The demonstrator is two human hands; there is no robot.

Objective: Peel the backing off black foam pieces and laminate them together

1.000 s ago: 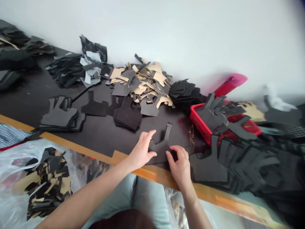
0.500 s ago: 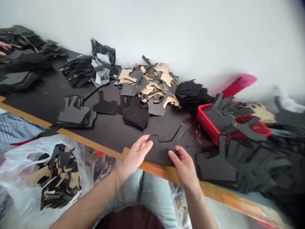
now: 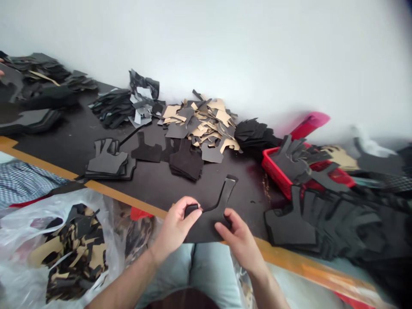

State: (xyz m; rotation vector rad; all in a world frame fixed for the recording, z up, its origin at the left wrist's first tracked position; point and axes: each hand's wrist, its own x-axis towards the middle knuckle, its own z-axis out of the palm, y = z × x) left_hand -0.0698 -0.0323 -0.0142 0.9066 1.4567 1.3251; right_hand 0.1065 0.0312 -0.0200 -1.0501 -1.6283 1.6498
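Note:
Between both hands is a dark grey cut foam piece point(image 3: 210, 221) with a long arm sticking up on its right side. My left hand point(image 3: 178, 223) pinches its left corner between thumb and fingers. My right hand point(image 3: 236, 236) grips its right edge, thumb on top. The piece is held over the table's front edge, above my lap. Just beyond it lies a stack of black cut pieces point(image 3: 186, 161). To the right of my right hand, a fanned row of similar dark grey pieces point(image 3: 292, 225) lies along the edge.
A red basket point(image 3: 277, 174) filled with grey pieces stands at the right. Beige and grey scraps point(image 3: 209, 120) are heaped by the wall. Grey pieces point(image 3: 107, 161) are stacked at left. A clear plastic bag point(image 3: 109, 231) of scraps hangs below. Another person's hand shows at far left.
Both hands have drawn the foam piece toward me and turned it, so its long arm stands more upright. At far left, the other person has lifted a grey piece.

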